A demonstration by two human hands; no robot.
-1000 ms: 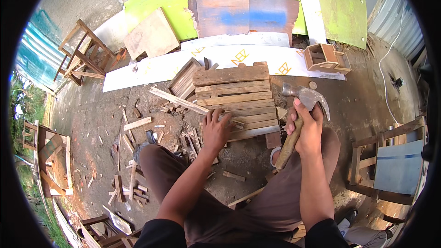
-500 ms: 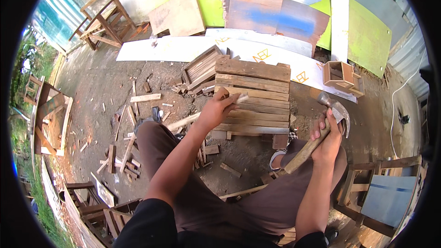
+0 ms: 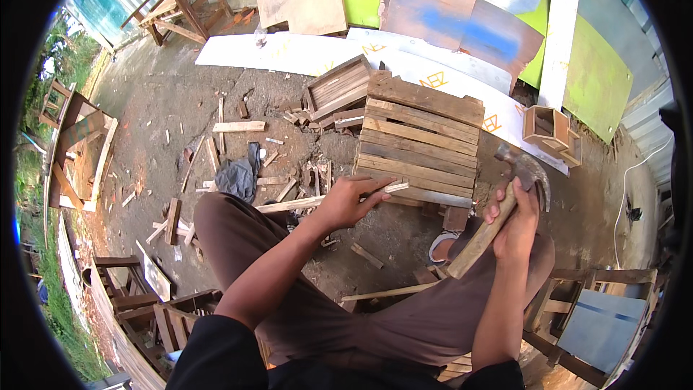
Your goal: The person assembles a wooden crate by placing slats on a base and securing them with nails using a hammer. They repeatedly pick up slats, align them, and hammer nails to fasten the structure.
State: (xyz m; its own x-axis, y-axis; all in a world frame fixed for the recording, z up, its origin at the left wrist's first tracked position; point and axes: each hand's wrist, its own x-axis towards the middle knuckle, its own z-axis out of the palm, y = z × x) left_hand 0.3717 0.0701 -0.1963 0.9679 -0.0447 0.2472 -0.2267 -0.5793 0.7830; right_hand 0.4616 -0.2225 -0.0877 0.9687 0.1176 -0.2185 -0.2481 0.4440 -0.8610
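My left hand is closed around a thin, pale wooden strip. One end pokes out past my fingertips, over the near edge of a low slatted wooden bench. The strip seems to run on behind my hand toward my left knee. In my right hand, over my right thigh, is a claw hammer, gripped high on its wooden handle, close below the metal head. The hammer head points up and away from me, to the right of the bench.
Wood offcuts and a dark plastic bag litter the ground at left. Beyond the bench lie a shallow wooden tray and painted panels. A small wooden box stands at right; a wooden frame is near right.
My left hand has drawn the strip nearer, from above the middle slats to the bench's near edge. The strip lies flatter. The hammer stays in my right hand; the view has shifted slightly.
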